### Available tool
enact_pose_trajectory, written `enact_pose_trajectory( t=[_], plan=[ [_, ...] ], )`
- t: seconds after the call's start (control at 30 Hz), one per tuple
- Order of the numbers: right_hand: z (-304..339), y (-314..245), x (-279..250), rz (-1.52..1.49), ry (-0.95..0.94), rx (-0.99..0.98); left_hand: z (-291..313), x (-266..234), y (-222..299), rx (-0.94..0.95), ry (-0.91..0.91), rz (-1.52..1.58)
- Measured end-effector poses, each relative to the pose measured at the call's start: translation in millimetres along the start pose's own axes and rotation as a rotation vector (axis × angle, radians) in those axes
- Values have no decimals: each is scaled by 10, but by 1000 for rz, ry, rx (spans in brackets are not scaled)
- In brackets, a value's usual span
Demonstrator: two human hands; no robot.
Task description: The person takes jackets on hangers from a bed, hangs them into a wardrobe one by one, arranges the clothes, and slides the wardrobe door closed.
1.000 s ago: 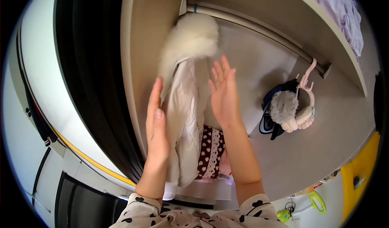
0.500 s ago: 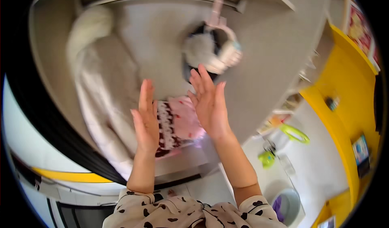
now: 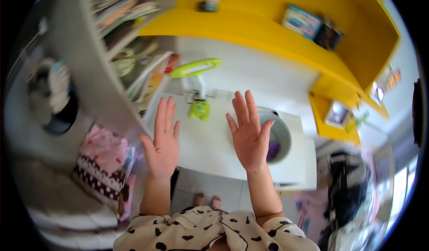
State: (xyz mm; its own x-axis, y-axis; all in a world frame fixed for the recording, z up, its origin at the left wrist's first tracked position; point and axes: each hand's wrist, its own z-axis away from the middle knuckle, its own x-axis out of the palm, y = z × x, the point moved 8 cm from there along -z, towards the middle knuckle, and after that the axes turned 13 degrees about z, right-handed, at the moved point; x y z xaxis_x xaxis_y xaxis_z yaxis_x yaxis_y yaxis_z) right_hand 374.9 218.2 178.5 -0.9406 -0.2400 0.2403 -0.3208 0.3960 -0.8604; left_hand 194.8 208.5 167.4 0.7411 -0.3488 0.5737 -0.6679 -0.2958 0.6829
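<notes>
My left hand (image 3: 162, 141) and my right hand (image 3: 249, 134) are both raised in front of me, fingers spread, backs toward me, holding nothing. They hover above a white desk (image 3: 210, 146). A green desk lamp (image 3: 198, 85) stands on the desk just beyond and between the hands. A grey basin (image 3: 281, 132) with something purple inside sits right behind my right hand. Folded pink and patterned clothes (image 3: 105, 161) lie on a wardrobe shelf left of my left hand.
A grey wardrobe side panel (image 3: 96, 77) with books beside it rises at the left. Yellow shelves (image 3: 286, 36) with books and small objects hang over the desk. My bare feet (image 3: 206, 201) show on the tiled floor below. Dark clutter (image 3: 353, 188) lies at the right.
The view has swung right, from the wardrobe interior with the hanging garment to the white desk and yellow shelves. Both hands stay raised and spread, now away from the clothes.
</notes>
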Motion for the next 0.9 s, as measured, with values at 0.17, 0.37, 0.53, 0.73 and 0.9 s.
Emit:
enact_pose_trajectory(
  t=[0.17,0.37,0.53,0.73,0.9],
  plan=[
    [629,-429,-1182,194,407,-64,-305,824,-1100,-300,-317,205],
    [1978,-1125,-2104,375,892,-113,81,2003,-2217,-632,-607,405],
    [3036,-1700,-2519,451,1162,-244,739,3161,-2715,-822,-850,494],
    [4209,-2099,-3213,446,1371,-265,1542,4337,-3507,-955,-1043,501],
    [5072,-2623,-3935,467,1506,-216,2144,5338,-4153,-1091,-1092,510]
  ],
)
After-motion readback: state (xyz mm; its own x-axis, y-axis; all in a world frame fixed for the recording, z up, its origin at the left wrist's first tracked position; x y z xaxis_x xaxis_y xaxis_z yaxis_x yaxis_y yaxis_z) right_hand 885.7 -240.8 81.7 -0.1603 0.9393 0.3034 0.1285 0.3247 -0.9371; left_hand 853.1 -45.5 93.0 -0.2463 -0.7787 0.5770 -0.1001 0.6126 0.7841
